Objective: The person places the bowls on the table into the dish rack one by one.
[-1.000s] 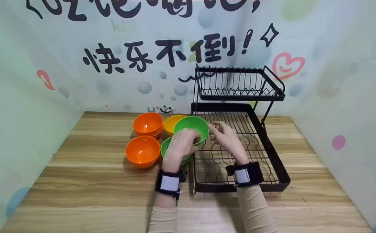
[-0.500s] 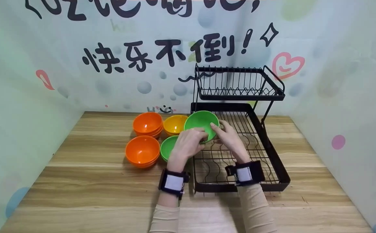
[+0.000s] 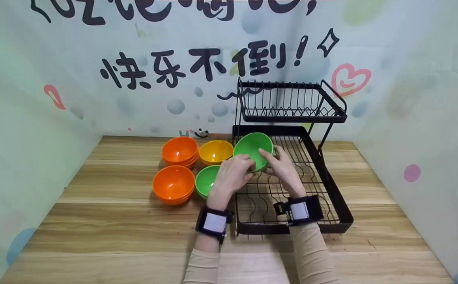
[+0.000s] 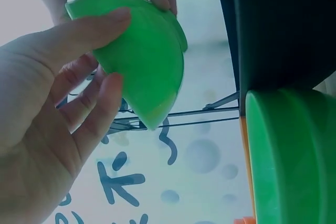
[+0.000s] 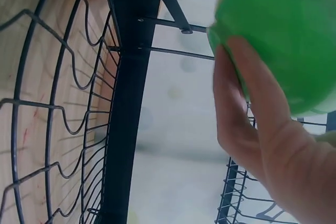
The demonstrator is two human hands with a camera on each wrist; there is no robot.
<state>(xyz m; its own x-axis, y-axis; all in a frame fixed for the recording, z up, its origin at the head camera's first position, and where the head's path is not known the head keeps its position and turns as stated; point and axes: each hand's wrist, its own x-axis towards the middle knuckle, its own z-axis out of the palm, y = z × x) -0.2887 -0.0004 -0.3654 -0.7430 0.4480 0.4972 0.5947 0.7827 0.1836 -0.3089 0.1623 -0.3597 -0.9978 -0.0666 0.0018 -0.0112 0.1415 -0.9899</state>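
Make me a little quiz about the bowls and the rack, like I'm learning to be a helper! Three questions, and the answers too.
1. True or false: the left hand and the right hand are holding the same green bowl.
2. What colour is the dish rack?
3. Where is the yellow bowl?
A) In the dish rack
B) On the table
C) In the right hand

Key: 1. True. 2. Black. 3. B.

Bowls (image 3: 173,187) sit two-by-two on the left of the tabletop (image 3: 114,236), dish rack (image 3: 335,197) is just right of them, upper tier (image 3: 292,118) at the far end. Extra bowl (image 3: 252,146)'s over the rack's left side.
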